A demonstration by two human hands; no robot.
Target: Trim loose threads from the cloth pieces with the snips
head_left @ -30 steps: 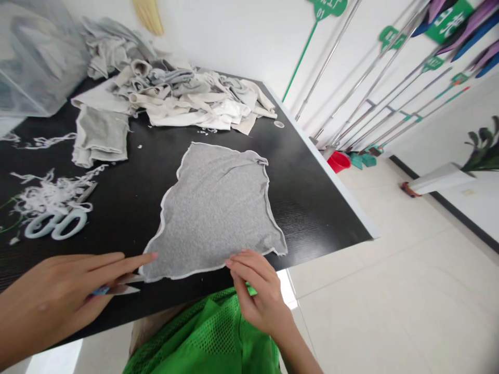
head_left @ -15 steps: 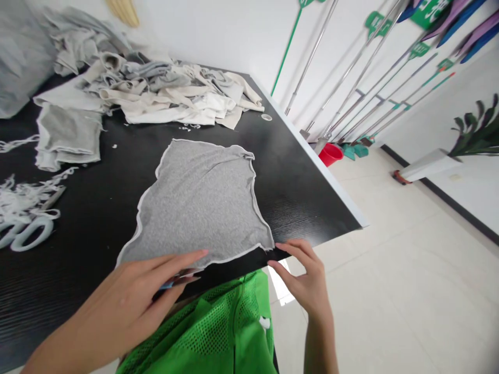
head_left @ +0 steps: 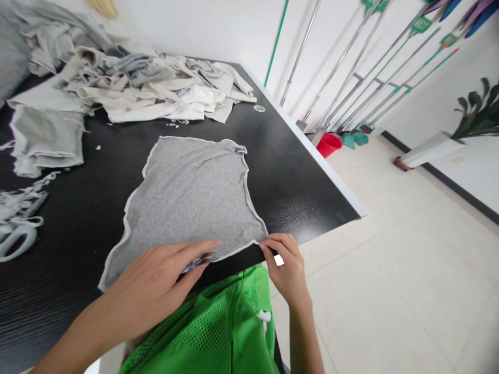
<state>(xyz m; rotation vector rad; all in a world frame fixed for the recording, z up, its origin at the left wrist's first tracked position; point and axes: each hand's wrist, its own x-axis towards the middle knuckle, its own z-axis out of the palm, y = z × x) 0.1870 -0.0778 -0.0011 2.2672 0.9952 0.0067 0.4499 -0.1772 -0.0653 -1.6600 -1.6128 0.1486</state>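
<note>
A grey knit cloth (head_left: 195, 197) with pale, slightly curled edges lies spread near the front edge of the black table. My left hand (head_left: 159, 280) rests at its near edge, fingers over the fabric. Between the thumb and fingers of that hand is a small tool with metal blades and a bluish part, seemingly thread snips (head_left: 200, 259), mostly hidden by the fingers. At the cloth's near right corner, my right hand (head_left: 286, 265) is closed in a pinch on the fabric.
A heap of grey and cream cloths (head_left: 167, 88) covers the table's (head_left: 296, 192) back. Folded grey cloth (head_left: 50, 135), white-handled scissors (head_left: 19, 241) and white thread scraps (head_left: 15, 205) lie left. Mops and a red bucket (head_left: 329, 144) stand by the wall.
My right thumb and fingers have closed on the cloth's near right corner. The left hand has slid a little right along the near edge, and the view has shifted slightly.
</note>
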